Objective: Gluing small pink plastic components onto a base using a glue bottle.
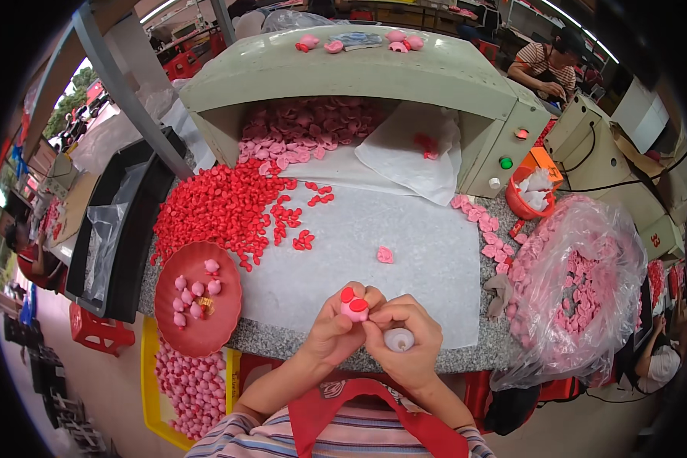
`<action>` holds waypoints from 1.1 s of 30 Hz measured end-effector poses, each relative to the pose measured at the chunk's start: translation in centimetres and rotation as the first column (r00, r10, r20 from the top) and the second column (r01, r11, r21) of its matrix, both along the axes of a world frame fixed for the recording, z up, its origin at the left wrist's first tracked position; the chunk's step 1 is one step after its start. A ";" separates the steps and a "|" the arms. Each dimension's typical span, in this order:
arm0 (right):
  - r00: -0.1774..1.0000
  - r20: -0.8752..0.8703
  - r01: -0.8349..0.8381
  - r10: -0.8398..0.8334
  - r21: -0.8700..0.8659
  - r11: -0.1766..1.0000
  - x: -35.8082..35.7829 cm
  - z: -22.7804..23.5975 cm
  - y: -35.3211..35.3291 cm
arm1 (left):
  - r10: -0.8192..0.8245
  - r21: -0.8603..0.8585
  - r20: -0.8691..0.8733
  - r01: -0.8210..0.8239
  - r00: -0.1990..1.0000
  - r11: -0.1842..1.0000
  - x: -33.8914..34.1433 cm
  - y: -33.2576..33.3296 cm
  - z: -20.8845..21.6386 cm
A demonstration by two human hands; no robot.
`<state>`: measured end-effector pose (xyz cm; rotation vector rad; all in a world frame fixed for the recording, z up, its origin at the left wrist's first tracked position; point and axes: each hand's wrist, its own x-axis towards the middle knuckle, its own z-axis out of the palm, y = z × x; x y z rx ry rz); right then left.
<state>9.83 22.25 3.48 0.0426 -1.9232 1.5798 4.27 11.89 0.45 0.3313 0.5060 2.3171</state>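
Close in front of my body, my left hand (pixel 332 328) pinches a small pink toy figure (pixel 356 310) with two red oval pieces on it, facing up. My right hand (pixel 420 340) is curled round a small whitish bottle-like thing (pixel 398 340), its round end showing. The right fingertips also meet the toy's side. A single pink piece (pixel 385 255) lies on the white sheet (pixel 336 229) beyond my hands. To the left, a scalloped red dish (pixel 168 294) carries several round pink figures and something gold-coloured.
A big heap of red pieces (pixel 214 206) lies at the left. Ahead stands a pale green machine (pixel 343 69) with pink pieces in its opening. At right are a plastic bag (pixel 580 267) of pink pieces and an orange-red basket (pixel 523 195). Low left, a yellow crate (pixel 151 382) holds pink figures.
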 end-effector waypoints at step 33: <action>0.980 0.081 -0.171 0.182 -0.131 0.977 -2.3 -3.7 2.5 | 0.079 -0.148 -0.308 -0.129 0.948 0.981 -4.1 0.2 -2.8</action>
